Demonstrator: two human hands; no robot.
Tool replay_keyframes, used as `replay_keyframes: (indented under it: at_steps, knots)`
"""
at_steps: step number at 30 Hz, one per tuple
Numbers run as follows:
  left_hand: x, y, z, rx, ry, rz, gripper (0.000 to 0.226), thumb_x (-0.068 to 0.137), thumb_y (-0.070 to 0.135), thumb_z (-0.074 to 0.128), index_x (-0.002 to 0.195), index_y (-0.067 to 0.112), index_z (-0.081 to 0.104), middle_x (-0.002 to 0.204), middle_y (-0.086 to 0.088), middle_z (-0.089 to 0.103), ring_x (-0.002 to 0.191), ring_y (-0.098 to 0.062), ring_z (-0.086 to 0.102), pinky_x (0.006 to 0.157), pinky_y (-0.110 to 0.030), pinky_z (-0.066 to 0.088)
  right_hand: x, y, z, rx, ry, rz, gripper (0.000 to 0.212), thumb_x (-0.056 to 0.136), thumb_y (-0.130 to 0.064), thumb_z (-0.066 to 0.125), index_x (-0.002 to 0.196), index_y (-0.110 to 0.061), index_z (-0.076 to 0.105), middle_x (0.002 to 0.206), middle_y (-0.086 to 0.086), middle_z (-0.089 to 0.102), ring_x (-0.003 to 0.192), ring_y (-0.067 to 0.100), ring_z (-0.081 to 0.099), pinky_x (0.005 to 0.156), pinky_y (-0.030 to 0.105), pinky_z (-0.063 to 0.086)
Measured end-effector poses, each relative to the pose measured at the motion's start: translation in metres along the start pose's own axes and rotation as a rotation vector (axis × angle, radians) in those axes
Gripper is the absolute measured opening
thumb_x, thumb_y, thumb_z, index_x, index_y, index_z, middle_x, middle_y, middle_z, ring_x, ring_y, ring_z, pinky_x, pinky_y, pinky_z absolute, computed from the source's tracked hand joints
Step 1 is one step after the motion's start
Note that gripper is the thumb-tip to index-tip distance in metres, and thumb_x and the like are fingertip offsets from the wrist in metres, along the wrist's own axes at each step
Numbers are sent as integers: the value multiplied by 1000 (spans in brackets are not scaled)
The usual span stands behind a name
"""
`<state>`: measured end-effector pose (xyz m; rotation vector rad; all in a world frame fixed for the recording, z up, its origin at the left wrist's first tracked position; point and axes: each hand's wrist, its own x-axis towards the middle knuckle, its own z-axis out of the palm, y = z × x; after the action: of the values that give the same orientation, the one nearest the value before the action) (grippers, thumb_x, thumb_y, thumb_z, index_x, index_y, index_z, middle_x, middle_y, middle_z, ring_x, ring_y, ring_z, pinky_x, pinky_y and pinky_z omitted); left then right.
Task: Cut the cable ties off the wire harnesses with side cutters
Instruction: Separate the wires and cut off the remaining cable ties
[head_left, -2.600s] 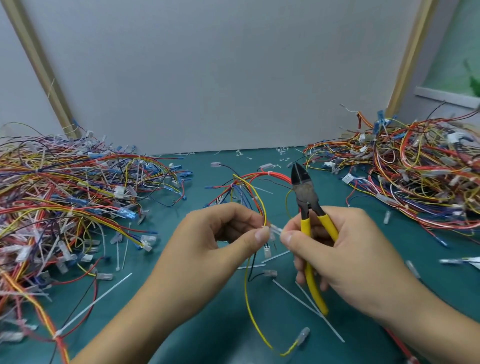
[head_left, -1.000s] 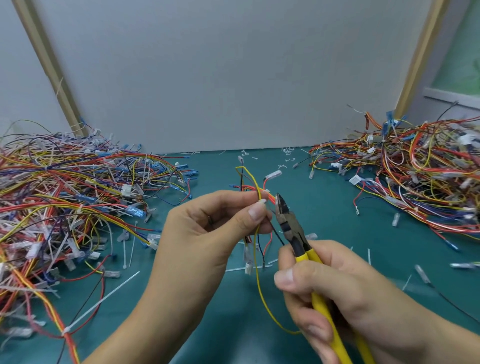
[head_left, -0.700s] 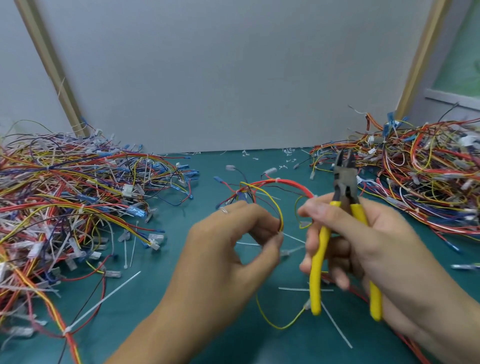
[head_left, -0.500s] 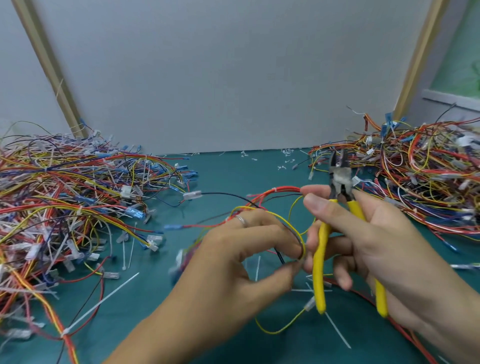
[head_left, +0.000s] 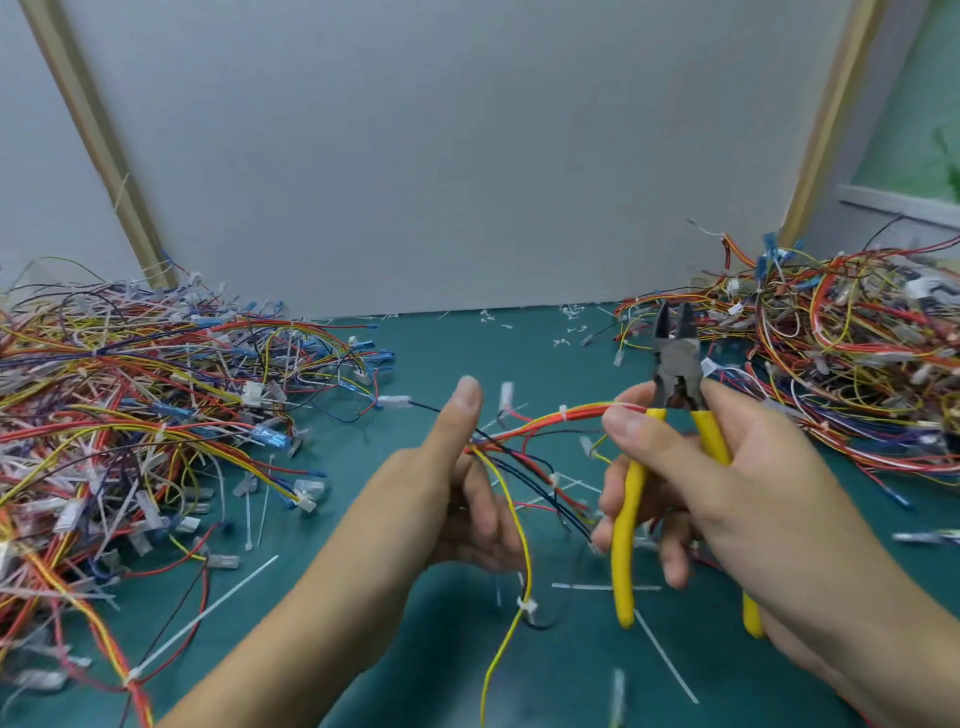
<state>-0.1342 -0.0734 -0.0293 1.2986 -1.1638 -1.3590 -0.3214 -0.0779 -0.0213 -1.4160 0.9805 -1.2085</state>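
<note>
Above the green worktop (head_left: 467, 343), the right hand (head_left: 727, 493) grips yellow side cutters (head_left: 675, 374), jaws parted upward; the left hand (head_left: 452, 499), thumb raised, apparently holds the wire harness (head_left: 550, 420) stretched between both.

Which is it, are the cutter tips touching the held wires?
Apart. Head view: the side cutters point up, tips clear above the wire harness held between the left hand and right hand.

Right of the side cutters (head_left: 675, 364) the harness pile (head_left: 852, 364) runs off the edge; below them a cable tie (head_left: 618, 688) is blurred.
</note>
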Motion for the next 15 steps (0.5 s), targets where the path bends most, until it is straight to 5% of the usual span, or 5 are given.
replay_keyframes:
  at_steps: [3, 8, 11, 15]
  knots:
    - [1, -10, -6, 36, 40, -41, 63, 69, 69, 56, 69, 7, 67, 72, -18, 72, 61, -35, 72, 61, -36, 59, -7, 5, 7, -59, -157, 28, 15, 85, -36, 74, 86, -31, 59, 65, 15, 70, 55, 33, 71, 30, 23, 39]
    - [5, -13, -14, -77, 189, 136, 22, 91, 15, 63, 104, -3, 62, 89, -24, 72, 63, -31, 72, 62, -34, 62, -12, 11, 9, -156, -491, 207, 11, 85, -41, 64, 93, -46, 59, 68, 8, 72, 59, 25, 73, 37, 23, 46]
    - [3, -8, -15, -105, 275, 296, 22, 88, 5, 66, 109, 6, 60, 83, -19, 74, 65, -31, 74, 60, -32, 61, -9, 3, 8, -26, -443, 241, 16, 81, -39, 69, 96, -33, 65, 66, 11, 71, 58, 29, 72, 34, 22, 45]
    - [1, -7, -10, 20, 263, 444, 22, 83, 18, 69, 105, 14, 66, 86, -14, 76, 68, -26, 73, 62, -25, 58, -3, -6, 0, 33, -248, 118, 19, 78, -34, 79, 70, -21, 67, 63, 15, 68, 54, 34, 71, 30, 19, 38]
